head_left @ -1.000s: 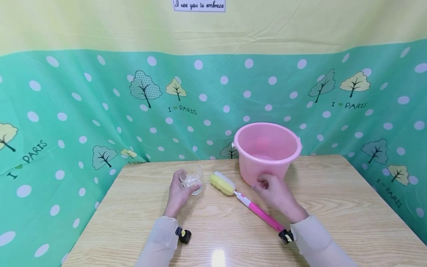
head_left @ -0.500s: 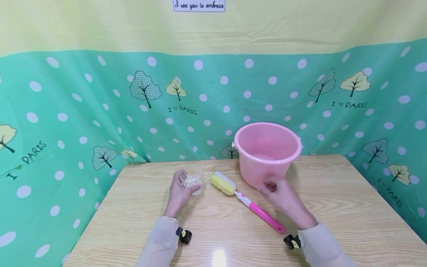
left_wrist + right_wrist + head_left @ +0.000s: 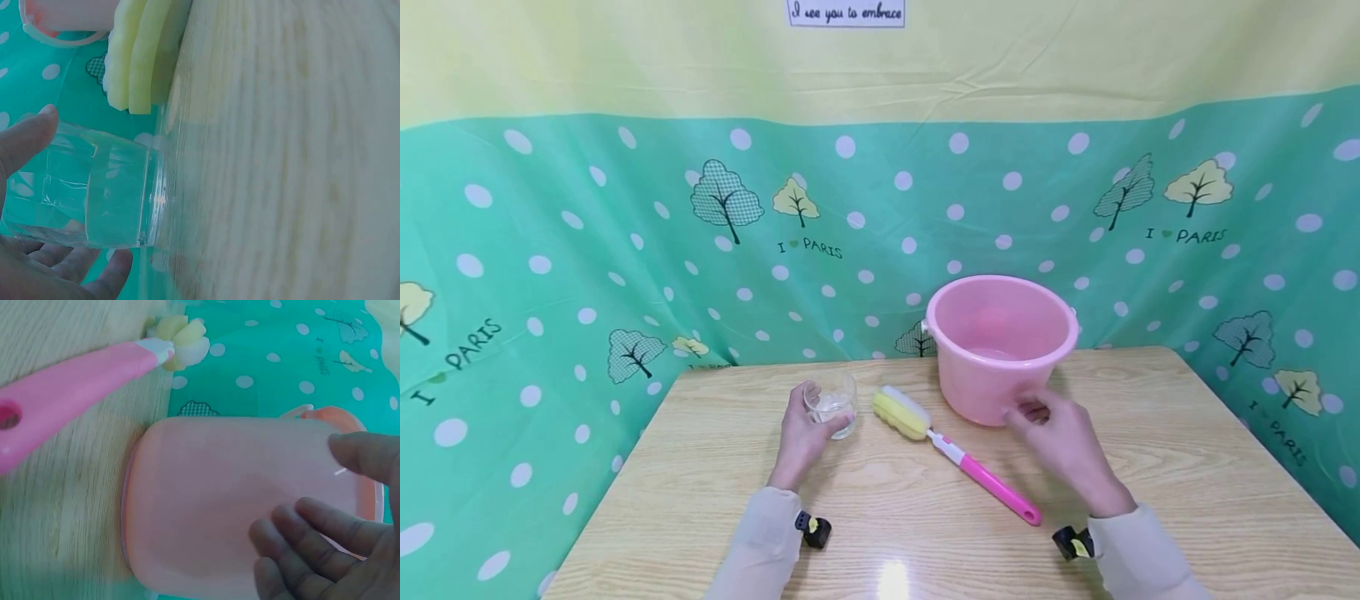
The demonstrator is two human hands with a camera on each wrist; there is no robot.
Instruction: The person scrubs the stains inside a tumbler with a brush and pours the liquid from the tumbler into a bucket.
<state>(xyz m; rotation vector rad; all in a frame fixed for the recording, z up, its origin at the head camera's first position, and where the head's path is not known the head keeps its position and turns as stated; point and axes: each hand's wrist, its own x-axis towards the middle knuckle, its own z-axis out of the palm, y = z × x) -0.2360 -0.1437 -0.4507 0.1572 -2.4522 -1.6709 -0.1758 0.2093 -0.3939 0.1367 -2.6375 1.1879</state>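
The right hand [image 3: 1067, 446] has shifted a little to the right in front of the pink bucket [image 3: 970, 387], so the handle [image 3: 1000, 491] of the brush [image 3: 950, 451] is now more uncovered; I judge that this hand is free. Its fingers are loosely bent, thumb apart, and hold nothing. Left of the bucket, the left hand [image 3: 802, 437] keeps its fingers curled round the glass [image 3: 835, 402]. The bucket stands near the far edge of the desk [image 3: 1165, 467]; room for moving lies to its right and in front.

2 arms [image 3: 756, 542] forward, left hand [image 3: 803, 437] curved, thumb [image 3: 31, 140] opposite fingers [image 3: 115, 272], right hand [image 3: 1063, 437] loosely bent
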